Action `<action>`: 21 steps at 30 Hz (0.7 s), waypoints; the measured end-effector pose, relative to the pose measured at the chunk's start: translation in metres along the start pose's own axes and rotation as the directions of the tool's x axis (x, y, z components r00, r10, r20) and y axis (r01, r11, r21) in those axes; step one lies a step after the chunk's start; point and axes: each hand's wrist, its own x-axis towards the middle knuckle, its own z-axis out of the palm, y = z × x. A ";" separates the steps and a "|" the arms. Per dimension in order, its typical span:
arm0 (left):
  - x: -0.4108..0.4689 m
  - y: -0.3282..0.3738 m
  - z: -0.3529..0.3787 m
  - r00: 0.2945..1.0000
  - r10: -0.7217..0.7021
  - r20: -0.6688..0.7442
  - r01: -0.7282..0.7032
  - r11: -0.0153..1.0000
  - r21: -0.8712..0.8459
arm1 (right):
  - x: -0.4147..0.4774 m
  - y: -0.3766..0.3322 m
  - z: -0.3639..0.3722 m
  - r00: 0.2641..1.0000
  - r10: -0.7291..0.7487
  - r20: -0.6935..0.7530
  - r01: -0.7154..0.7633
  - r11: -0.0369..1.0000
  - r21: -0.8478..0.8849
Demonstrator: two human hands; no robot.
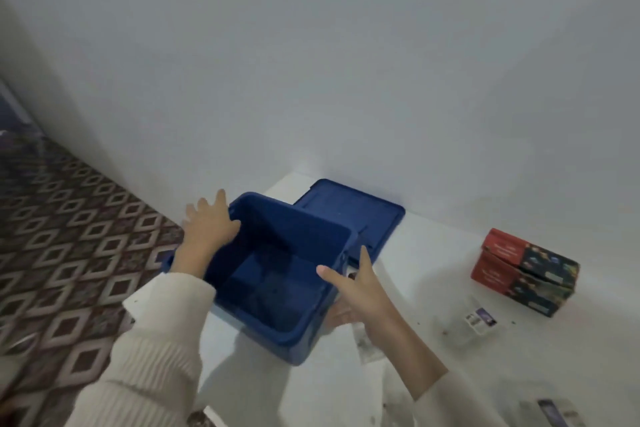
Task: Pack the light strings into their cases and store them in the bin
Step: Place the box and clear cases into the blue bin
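Observation:
An open blue bin (277, 270) stands on the white table (433, 253), near its left edge, and nothing shows inside it. My left hand (209, 227) rests over the bin's far left rim, fingers spread. My right hand (360, 291) is against the bin's right wall with the thumb above the rim and fingers down the outside. The bin's blue lid (353, 211) lies flat behind it by the wall. Two red and dark printed light-string cases (524, 270) sit stacked at the right.
A clear plastic packet with a label (479, 321) lies right of the bin, another packet (550, 409) at the bottom right edge. A white wall rises behind the table. Patterned carpet (69, 253) covers the floor to the left.

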 end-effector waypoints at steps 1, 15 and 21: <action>0.002 -0.015 0.001 0.998 -0.059 0.035 0.059 0.998 0.000 | 0.001 0.002 0.004 1.000 0.008 0.010 -0.008 0.999 0.048; -0.080 0.093 -0.092 0.929 0.323 -0.183 -0.349 0.927 -0.137 | -0.064 -0.065 -0.122 0.902 -0.264 -0.342 0.263 0.963 -0.048; -0.173 0.235 -0.033 0.761 0.649 0.005 -0.615 0.724 -0.311 | -0.191 -0.056 -0.269 0.549 -0.393 -0.737 0.254 0.919 -0.301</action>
